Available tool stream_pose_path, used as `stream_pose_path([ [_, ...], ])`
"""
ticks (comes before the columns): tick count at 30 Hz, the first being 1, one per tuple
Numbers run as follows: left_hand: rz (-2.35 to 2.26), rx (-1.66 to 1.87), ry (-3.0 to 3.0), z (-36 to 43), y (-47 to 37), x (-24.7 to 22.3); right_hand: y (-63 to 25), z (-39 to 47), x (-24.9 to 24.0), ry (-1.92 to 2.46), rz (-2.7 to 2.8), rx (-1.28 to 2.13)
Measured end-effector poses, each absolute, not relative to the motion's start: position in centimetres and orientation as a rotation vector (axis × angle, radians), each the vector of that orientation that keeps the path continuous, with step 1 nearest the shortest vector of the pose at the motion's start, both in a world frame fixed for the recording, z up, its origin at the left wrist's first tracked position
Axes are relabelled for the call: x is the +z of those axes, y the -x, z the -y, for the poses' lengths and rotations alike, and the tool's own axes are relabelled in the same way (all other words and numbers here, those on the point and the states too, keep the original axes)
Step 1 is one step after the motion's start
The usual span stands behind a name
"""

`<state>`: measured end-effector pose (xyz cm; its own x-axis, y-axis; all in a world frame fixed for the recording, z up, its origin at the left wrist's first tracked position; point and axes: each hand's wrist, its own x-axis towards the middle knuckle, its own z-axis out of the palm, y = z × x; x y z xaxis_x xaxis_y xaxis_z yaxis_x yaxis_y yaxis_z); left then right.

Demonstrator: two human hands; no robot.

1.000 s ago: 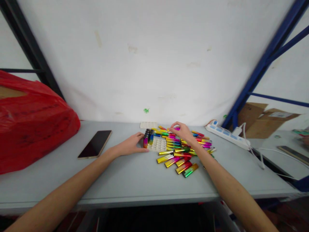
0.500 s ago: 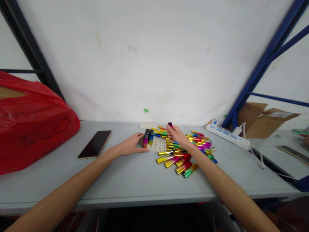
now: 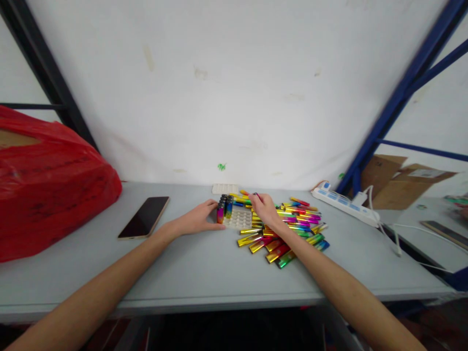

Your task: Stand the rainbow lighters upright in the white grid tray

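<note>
A pale tray (image 3: pixel 241 219) with rows of round hollows lies on the table; black-topped, shiny lighters (image 3: pixel 228 206) stand upright in its left part. My left hand (image 3: pixel 199 218) rests at the tray's left side, fingers and thumb apart around the standing lighters' outer edge. Over the tray's right edge, my right hand (image 3: pixel 263 208) is closed on a lighter, of which only the dark top shows. Beneath and to the right of it, a loose pile of metallic multicoloured lighters (image 3: pixel 277 251) lies flat.
A second pale tray (image 3: pixel 224 188) lies by the wall. On the left are a dark phone (image 3: pixel 145 217) and a red plastic bag (image 3: pixel 54 185). To the right are a white power strip (image 3: pixel 345 206) and cardboard boxes (image 3: pixel 405 187).
My right hand has turned and lowered slightly, and the lighter in it is now mostly hidden. My left hand has stayed where it was.
</note>
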<state>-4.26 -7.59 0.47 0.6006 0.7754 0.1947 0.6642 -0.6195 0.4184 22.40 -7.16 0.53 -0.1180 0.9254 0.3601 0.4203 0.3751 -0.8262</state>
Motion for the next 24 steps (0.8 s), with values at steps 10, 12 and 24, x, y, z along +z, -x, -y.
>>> stream_pose_path([
  [10,-1.169,0.548,-2.533,7.6,4.3,0.5,-21.7,9.0,1.7,1.163,1.893,0.447],
  [12,-1.168,0.537,-2.542,7.6,4.3,0.5,-21.5,9.3,1.9,1.171,1.932,0.403],
  [24,-1.137,0.562,-2.545,7.5,4.4,0.2,-21.5,8.9,1.6,1.245,1.94,0.335],
])
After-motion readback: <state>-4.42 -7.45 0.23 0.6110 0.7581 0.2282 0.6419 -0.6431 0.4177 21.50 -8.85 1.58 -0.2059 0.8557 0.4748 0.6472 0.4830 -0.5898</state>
